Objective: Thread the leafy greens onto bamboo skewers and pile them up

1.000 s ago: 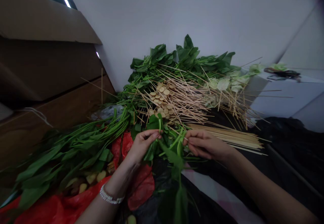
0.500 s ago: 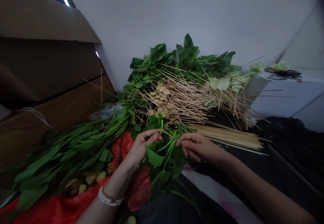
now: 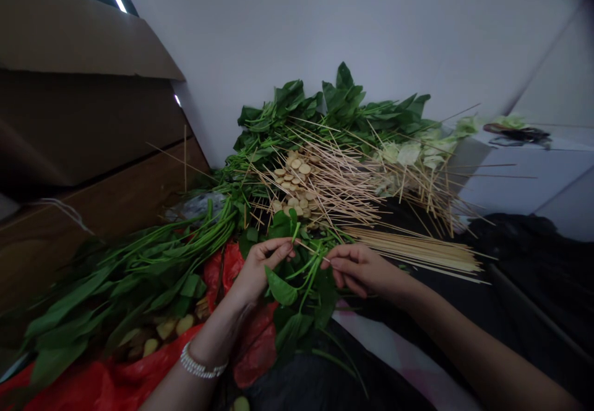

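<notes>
My left hand (image 3: pixel 260 270) is closed, thumb and forefinger pinching a green stem (image 3: pixel 296 231) by the tip of a thin wooden skewer (image 3: pixel 306 248). Fingers of my right hand (image 3: pixel 364 268) are closed on the skewer's other end. Between my hands, leafy greens (image 3: pixel 283 288) hang by their stems across the skewer, their leaves drooping below. Just beyond lie skewered potato slices (image 3: pixel 299 168), heaped with their sticks pointing right. Loose bare skewers (image 3: pixel 422 250) lie in a bundle to the right of my right hand.
More leafy greens (image 3: pixel 153 256) lie at left, on and beside a red plastic bag (image 3: pixel 106 380) with pale chunks. Skewered greens (image 3: pixel 343 98) are piled against the white wall (image 3: pixel 301 21). Pale cabbage-like leaves (image 3: pixel 408 153) on sticks lie at right. A cardboard box (image 3: pixel 69 120) stands at left.
</notes>
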Available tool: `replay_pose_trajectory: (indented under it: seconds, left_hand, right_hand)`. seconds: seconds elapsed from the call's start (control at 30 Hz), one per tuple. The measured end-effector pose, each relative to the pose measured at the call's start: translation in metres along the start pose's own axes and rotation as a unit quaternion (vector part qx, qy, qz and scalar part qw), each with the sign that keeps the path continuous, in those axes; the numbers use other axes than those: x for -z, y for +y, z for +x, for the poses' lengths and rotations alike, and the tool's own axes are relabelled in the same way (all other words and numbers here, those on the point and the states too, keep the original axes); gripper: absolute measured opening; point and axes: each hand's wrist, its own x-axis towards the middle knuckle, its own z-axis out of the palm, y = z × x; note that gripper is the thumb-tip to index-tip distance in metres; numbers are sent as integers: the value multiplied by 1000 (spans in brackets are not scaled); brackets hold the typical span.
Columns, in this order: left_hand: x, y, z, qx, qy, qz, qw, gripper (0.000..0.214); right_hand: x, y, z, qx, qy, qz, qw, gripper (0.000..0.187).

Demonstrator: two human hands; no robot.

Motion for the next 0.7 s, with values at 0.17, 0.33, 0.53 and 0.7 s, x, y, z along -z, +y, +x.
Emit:
replay_pose_trajectory:
  seconds: [0.17,0.33,0.53,0.7]
  left_hand:
    - [0,-1,0,0,-3,7,1000,35]
    - [1,-3,1,-11,6,25,1000,34]
    - [2,-4,0,0,-8,37,999,33]
    - [1,-4,1,7,-4,43,999,30]
  right_hand:
    - [-1,1,0,-5,-4,3,1000,19]
    - [-2,1,0,-1,2,0,1000,22]
    - [-4,6,3,3,0,5,1000,22]
    - [-6,12,5,-4,0,12,1000,25]
